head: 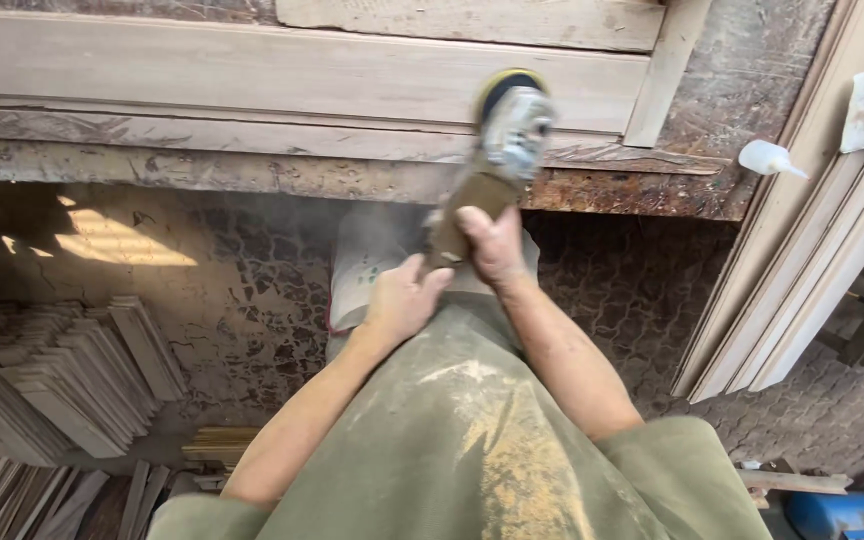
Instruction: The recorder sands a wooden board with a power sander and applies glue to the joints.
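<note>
Both your left hand and right hand wrap fingers tightly around the angle grinder's dusty body, steadying its disc against the wooden frame on the workbench.

Wood frame blocks ahead; leaning mouldings crowd the right.

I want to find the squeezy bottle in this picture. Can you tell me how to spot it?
Start at the long wooden workbench running across the top. Follow its rusty front edge to the right end, past the grinder that both hands hold. There lies a small white squeeze bottle on its side, its pointed nozzle aiming right: the only plastic thing among bare wood.
</note>
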